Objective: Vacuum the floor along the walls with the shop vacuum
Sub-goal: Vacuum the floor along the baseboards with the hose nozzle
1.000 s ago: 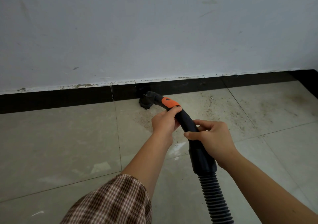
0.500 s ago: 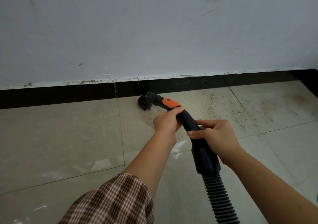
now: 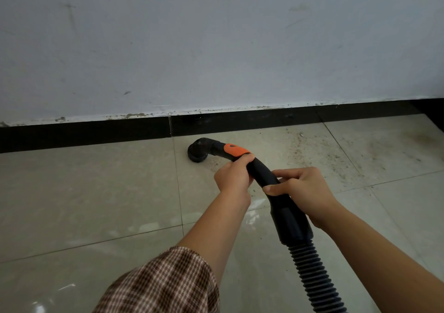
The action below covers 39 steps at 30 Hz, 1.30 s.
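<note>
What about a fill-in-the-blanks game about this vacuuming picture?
The left hand grips the curved tube just behind its ____ patch; the right hand grips it nearer the hose.
The skirting board under the wall is ____.
Dirt specks lie on the tiles to the ____ of the nozzle.
Missing words: orange; black; right.

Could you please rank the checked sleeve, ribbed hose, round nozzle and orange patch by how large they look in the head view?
1. checked sleeve, though nearest the camera
2. ribbed hose, visible stretch
3. round nozzle
4. orange patch, only slightly smaller than the nozzle
</note>
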Each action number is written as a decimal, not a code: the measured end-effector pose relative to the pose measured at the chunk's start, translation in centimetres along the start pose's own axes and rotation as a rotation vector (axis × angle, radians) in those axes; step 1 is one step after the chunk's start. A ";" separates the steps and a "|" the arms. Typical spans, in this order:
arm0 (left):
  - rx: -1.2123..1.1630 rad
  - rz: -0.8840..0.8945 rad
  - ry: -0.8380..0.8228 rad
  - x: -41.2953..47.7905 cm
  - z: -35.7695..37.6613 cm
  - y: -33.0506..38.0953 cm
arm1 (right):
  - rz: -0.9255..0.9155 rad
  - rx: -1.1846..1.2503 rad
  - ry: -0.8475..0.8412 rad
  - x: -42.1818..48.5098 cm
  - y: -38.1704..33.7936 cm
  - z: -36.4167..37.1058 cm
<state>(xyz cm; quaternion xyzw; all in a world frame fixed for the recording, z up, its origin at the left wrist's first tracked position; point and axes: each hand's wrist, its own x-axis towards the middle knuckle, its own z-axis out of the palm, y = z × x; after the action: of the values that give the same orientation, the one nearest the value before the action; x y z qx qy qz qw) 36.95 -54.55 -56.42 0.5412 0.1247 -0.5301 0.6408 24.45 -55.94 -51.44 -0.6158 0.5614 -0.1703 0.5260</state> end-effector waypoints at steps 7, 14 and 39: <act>-0.008 -0.028 -0.013 -1.2 0.9 -1.1 | 0.004 -0.033 0.013 -0.9 0.3 -1.6; -0.010 -0.059 -0.043 -2.1 1.7 -2.2 | 0.003 -0.063 0.041 -1.7 0.7 -2.9; -0.011 -0.130 -0.106 -5.5 1.5 -5.9 | 0.071 -0.068 0.031 -5.5 2.6 -6.1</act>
<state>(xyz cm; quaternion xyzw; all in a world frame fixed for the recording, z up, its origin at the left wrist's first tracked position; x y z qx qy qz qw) 29.32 -51.95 -55.13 0.4995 0.1284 -0.5979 0.6136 16.54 -53.51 -49.13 -0.6103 0.5963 -0.1419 0.5019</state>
